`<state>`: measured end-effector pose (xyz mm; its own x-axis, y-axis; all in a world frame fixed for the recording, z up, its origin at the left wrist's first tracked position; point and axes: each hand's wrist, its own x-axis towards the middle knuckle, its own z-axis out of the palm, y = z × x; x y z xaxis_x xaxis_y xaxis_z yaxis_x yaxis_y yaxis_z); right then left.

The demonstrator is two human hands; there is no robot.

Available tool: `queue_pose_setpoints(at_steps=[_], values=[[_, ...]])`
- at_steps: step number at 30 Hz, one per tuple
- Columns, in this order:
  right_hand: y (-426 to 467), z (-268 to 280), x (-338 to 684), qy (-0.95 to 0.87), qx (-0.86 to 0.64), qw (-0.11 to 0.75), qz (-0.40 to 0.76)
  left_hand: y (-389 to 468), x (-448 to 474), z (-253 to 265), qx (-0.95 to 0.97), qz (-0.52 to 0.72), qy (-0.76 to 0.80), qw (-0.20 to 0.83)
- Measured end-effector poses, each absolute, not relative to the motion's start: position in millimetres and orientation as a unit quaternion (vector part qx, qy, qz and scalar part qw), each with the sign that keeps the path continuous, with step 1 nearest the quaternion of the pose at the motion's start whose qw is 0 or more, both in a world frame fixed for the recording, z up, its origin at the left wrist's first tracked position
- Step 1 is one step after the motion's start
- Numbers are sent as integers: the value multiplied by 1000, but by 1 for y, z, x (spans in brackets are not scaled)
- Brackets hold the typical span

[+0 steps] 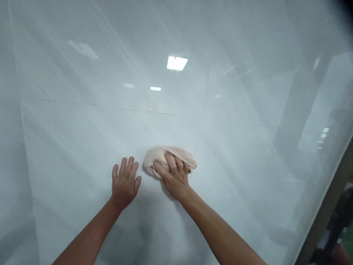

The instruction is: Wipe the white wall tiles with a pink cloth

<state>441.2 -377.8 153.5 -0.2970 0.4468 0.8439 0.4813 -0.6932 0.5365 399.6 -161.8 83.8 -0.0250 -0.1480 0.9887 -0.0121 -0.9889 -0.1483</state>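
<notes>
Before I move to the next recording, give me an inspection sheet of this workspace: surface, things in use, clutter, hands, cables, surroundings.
Surface: glossy pale surface with thin dark lines and bright reflections.
Things in use: beige-pink cloth, bunched up.
Clutter: nothing seen around the cloth.
Hands: right hand grips the cloth; left hand is open beside it, contact with the surface unclear.
Cables: nothing seen.
Surroundings: brown strip at right, blurred dark things beyond.
</notes>
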Motion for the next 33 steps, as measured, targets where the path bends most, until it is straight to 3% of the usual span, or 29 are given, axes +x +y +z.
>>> queue_pose_setpoints(at_steps=[4,8,12,18,21,23,27,30,33], values=[[-426,42,443,-459,-612,-28,-644,-164,401,84,-702,-708,61,43],[-483,-10,436,-521,-648,-96,-547,-165,396,84,-718,-692,63,34],[-517,27,435,-467,-699,-81,-536,-158,380,87,-744,-662,86,36],[-467,196,444,-258,-635,148,-713,-153,346,119,-772,-617,137,-67],[-400,238,441,-190,-630,183,-731,-162,334,141,-746,-638,143,-128],[-354,227,435,-205,-632,145,-733,-167,328,149,-727,-658,169,-101],[-296,156,423,-375,-622,17,-687,-168,330,137,-722,-639,263,36],[-298,121,418,-486,-626,-65,-606,-161,343,111,-734,-610,283,95],[-322,118,420,-521,-609,-75,-593,-155,359,90,-703,-652,265,100]])
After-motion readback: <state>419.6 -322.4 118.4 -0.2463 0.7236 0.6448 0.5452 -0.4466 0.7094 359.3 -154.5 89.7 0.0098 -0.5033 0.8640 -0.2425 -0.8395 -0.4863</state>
